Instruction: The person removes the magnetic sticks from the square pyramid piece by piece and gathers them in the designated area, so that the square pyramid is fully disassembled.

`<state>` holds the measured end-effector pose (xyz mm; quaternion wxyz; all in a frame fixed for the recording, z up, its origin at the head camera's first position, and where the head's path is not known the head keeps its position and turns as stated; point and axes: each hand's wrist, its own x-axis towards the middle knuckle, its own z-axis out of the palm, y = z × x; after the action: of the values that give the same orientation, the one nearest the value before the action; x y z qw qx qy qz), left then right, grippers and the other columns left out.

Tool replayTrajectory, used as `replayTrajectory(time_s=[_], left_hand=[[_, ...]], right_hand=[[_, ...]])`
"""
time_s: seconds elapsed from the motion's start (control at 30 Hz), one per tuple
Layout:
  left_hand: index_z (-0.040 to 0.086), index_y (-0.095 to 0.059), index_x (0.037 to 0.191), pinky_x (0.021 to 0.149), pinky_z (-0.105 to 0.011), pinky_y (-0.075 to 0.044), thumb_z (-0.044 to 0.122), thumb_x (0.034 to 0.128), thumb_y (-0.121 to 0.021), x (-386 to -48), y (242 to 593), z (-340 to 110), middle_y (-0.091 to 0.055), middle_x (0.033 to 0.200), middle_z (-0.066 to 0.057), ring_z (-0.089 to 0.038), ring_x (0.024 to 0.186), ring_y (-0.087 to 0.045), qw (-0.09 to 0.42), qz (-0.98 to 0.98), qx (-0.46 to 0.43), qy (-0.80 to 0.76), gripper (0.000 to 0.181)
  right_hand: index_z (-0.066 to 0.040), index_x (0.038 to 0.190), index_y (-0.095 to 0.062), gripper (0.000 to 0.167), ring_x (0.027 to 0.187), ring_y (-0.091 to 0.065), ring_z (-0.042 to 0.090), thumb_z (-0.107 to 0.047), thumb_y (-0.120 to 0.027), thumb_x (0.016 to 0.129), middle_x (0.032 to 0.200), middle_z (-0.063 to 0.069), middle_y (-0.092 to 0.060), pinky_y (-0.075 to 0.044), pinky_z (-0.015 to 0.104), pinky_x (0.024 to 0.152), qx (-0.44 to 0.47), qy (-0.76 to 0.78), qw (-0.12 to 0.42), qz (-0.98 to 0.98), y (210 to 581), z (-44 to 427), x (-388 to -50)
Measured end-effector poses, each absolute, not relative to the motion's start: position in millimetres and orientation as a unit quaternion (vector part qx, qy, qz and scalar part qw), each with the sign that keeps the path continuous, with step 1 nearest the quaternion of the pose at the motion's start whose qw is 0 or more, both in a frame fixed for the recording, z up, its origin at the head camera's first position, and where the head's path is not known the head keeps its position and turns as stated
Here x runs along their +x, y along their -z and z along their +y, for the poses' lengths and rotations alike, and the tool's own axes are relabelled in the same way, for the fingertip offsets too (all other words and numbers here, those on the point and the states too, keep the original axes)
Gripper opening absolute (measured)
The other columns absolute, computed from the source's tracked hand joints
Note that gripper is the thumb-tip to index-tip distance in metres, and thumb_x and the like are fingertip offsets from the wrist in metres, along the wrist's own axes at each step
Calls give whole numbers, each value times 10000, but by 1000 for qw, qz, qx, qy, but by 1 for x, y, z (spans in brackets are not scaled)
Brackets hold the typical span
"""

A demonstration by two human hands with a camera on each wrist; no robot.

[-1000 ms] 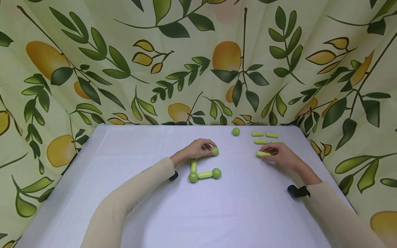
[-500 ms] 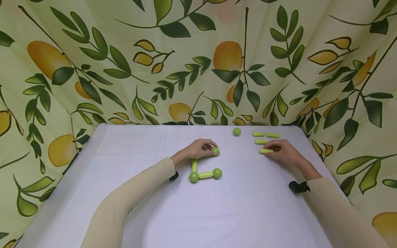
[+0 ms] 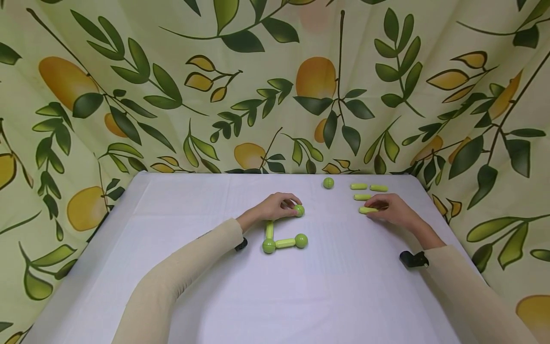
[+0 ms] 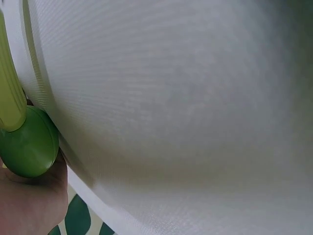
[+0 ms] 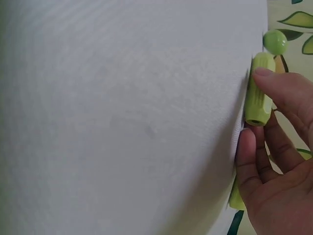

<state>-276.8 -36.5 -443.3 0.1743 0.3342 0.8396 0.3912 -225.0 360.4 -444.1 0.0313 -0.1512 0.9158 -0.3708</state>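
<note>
At mid-table my left hand (image 3: 273, 206) holds a green ball (image 3: 299, 210) by its fingertips. Below that hand, a yellow-green rod (image 3: 269, 230) runs down to a corner ball (image 3: 269, 245); its upper end is hidden. A second rod (image 3: 285, 243) joins the corner ball to another green ball (image 3: 301, 240). Up close in the left wrist view, a green ball (image 4: 30, 144) meets a ribbed rod (image 4: 11, 83) beside my hand (image 4: 32, 203). To the right, my right hand (image 3: 393, 210) pinches a loose yellow-green rod (image 5: 259, 90), thumb pressed on its side.
Behind my right hand lie several loose rods, among them a front one (image 3: 362, 197) and two at the back, left (image 3: 358, 186) and right (image 3: 378, 188). A loose green ball (image 3: 328, 183) sits near the far edge of the white-covered table (image 3: 301, 296). A patterned curtain (image 3: 258, 95) surrounds it.
My right hand and its rod have shifted slightly away from me over the last second, then stay nearly still. My left hand keeps its place on the ball.
</note>
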Motion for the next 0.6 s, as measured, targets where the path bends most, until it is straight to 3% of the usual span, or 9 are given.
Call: replayTrajectory(time_s=[0.37,0.6], left_hand=[[74,-672,1251,904,-258,-499,125,978,-712,-277,444,-36,-686,1125,-101,-192,1020,-639,174,836,338,-395,280],[59,-675,1260,897,-255,-507,129,960,-737,-279,443,-41,-692,1124,-90,-179,1010,-646,174,833,345,-396,314]], right_hand=[[54,1150,-699,302,992,-629,303,-83,-797,899,1116,199,-682,-501,160,806,-158,400,-11,903,426,351,-223],[66,1151,-691,324,998,-657,244,-95,-805,894,1121,219,-682,-522,201,834,-184,451,22,873,424,317,-228]])
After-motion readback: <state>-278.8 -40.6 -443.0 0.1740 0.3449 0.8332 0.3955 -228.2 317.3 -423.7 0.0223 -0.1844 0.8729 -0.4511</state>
